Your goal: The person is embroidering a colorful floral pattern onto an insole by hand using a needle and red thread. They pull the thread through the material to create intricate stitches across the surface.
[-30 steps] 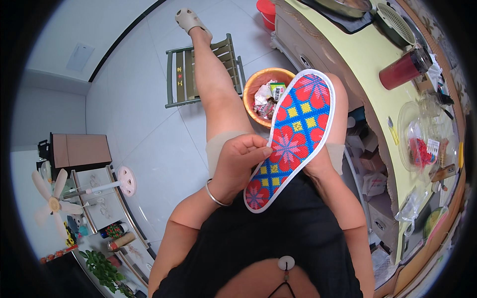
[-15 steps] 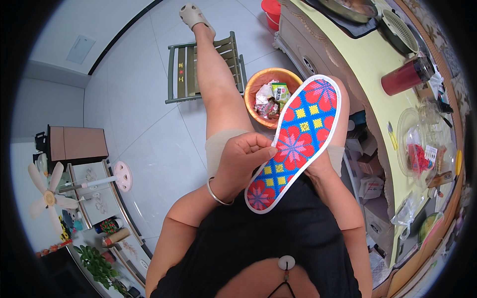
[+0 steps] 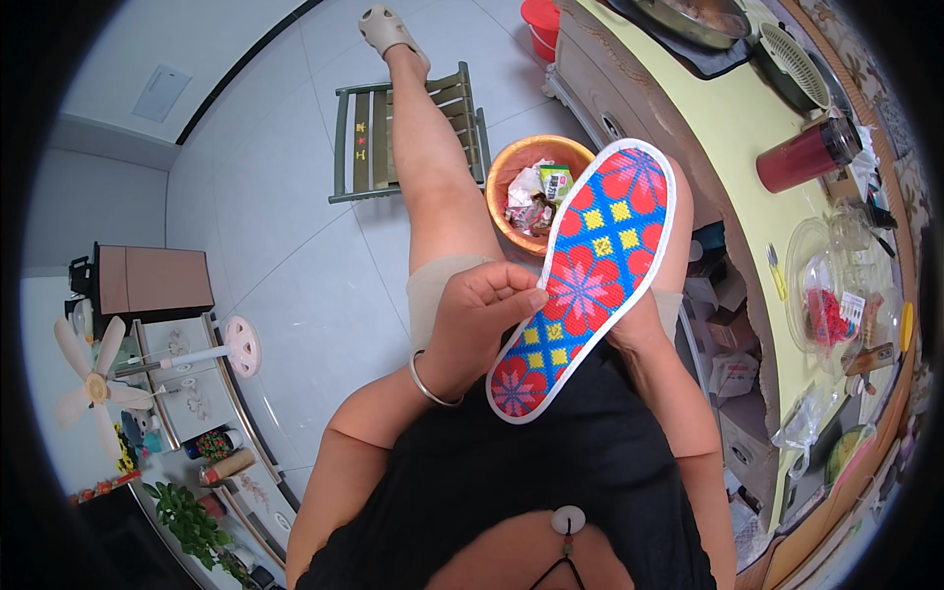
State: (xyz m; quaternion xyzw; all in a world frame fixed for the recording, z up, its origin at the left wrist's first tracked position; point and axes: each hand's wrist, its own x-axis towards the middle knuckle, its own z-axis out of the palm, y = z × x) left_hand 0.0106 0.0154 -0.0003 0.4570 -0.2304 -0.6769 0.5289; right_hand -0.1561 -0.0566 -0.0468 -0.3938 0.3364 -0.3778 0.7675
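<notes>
Tiled floor point(image 3: 295, 285) spreads to your left; a stool point(image 3: 380, 147) and bin point(image 3: 536, 143) stand ahead, the worktop point(image 3: 733, 118) curving along your right. Your left hand point(image 3: 482, 310) pinches the insole's point(image 3: 585, 285) edge before you; your right hand point(image 3: 639, 320), mostly beneath it, hides its grip.

The insole point(image 3: 585, 285) is faced with matt, ridged stitched thread and edged with cloth binding. A smooth metallic shine is shown by the bangle point(image 3: 421, 386), a gloss by the floor tiles point(image 3: 285, 265); the bucket point(image 3: 542, 41) is seemingly moulded in plastic.
</notes>
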